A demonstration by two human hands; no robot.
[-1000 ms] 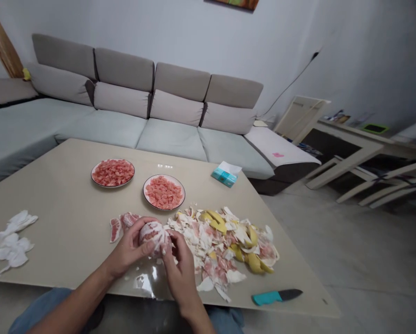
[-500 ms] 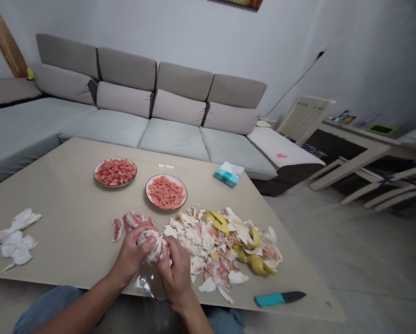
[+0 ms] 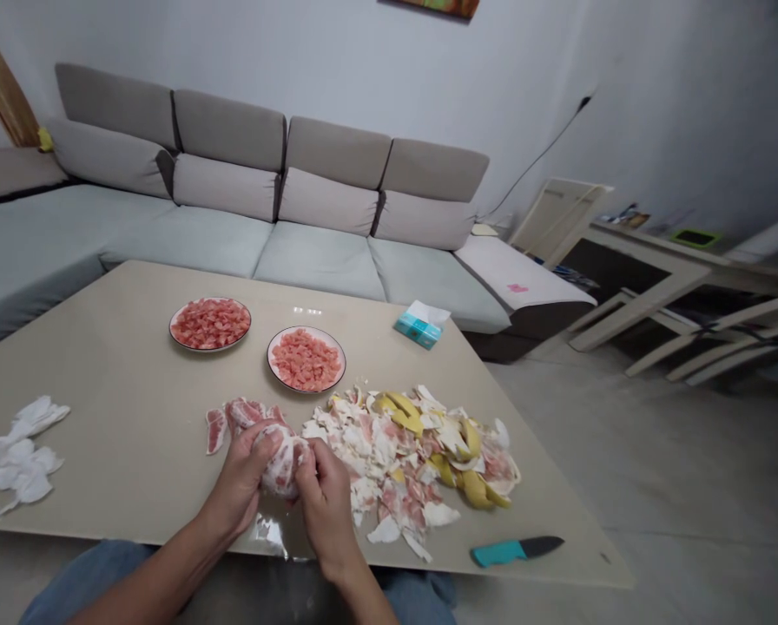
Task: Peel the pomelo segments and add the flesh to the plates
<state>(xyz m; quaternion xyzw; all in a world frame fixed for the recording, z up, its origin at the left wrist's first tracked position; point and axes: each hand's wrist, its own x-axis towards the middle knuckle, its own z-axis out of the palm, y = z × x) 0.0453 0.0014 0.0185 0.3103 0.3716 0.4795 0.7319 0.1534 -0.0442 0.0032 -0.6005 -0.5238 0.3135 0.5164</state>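
Between my two hands is a peeled pomelo, reddish flesh under white pith, held above the table's front edge. My left hand wraps round its left side, thumb on top. With bent fingers my right hand pinches at its right side. Just behind my left hand lie loose pomelo segments. Beside my right hand spreads a heap of pomelo peel and pith, white, pink and yellow-green. Two plates of pink pomelo pulp, a left one and a right one, stand farther back.
A knife with a turquoise handle lies by the front right edge of the table. Crumpled tissues are at the left, a tissue pack at the back right. The sofa stands behind.
My view has shifted slightly, so the whole scene sits a little farther left. My hands have turned the pomelo slightly, with the right thumb now nearer its middle.
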